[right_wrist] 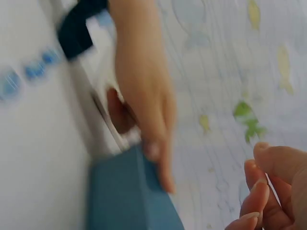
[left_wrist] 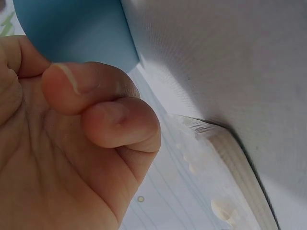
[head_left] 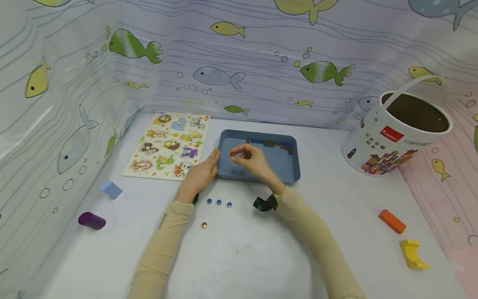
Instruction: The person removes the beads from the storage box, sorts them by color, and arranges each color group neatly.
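Note:
A blue-grey tray lies on the white table, with several blue, green and reddish glass marbles along its far side. My left hand rests against the tray's left wall, fingers mostly straight; in the left wrist view two of its fingertips bend inward beside the tray. Over the tray's left half, my right hand pinches a small reddish-brown marble, mostly covered by thumb and fingertips. Three blue marbles stand in a row in front of the tray, with one amber marble nearer me.
An animal puzzle board lies left of the tray. A blue block and a purple cylinder are at the left. On the right are a white bucket, an orange block and a yellow arch block. A fish-patterned curtain hangs behind.

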A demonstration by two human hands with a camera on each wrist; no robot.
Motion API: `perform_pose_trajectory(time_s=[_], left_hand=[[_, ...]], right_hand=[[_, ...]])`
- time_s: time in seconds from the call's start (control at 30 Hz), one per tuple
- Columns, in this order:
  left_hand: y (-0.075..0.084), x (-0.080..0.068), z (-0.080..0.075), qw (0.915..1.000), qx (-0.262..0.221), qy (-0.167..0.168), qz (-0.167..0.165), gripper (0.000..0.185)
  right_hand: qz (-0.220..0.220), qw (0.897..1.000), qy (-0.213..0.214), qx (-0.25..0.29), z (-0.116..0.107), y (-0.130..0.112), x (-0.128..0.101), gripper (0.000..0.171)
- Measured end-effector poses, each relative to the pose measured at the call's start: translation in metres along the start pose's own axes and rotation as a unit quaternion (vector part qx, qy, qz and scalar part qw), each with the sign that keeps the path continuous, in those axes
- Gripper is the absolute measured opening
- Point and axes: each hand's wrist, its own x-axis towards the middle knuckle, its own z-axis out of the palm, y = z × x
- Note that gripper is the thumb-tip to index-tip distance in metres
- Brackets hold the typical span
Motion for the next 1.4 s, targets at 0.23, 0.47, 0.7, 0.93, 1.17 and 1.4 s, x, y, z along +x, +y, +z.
perform_pose_trajectory(time_s=[0.23, 0.47, 0.7, 0.93, 1.17, 1.4], left_hand=[[0.001, -0.001, -0.001, 1.0, 0.002, 0.007, -0.003, 0.054], [0.002, -0.002, -0.002, 0.9999, 0.005, 0.009, 0.005, 0.054], [0.002, -0.001, -0.001, 0.9999, -0.001, 0.013, 0.008, 0.054], [0.002, -0.002, -0.001, 0.9999, -0.003, 0.01, 0.005, 0.054], [0.002, -0.001, -0.001, 1.0, -0.004, 0.007, 0.005, 0.054], [0.001, 0.0, 0.0, 1.0, -0.003, 0.005, 0.005, 0.054]], right_hand=[[-0.003, 0.997, -0.071, 0.017, 0.036, 0.005, -0.05, 0.019], [-0.014, 0.987, -0.159, -0.023, 0.063, 0.016, -0.084, 0.014], [-0.012, 0.982, -0.177, -0.07, 0.073, 0.023, -0.099, 0.011], [-0.072, 0.965, -0.196, -0.16, 0.078, 0.029, -0.104, 0.012], [-0.139, 0.939, -0.19, -0.25, 0.083, 0.031, -0.105, 0.011], [-0.125, 0.943, -0.205, -0.23, 0.079, 0.031, -0.103, 0.015]])
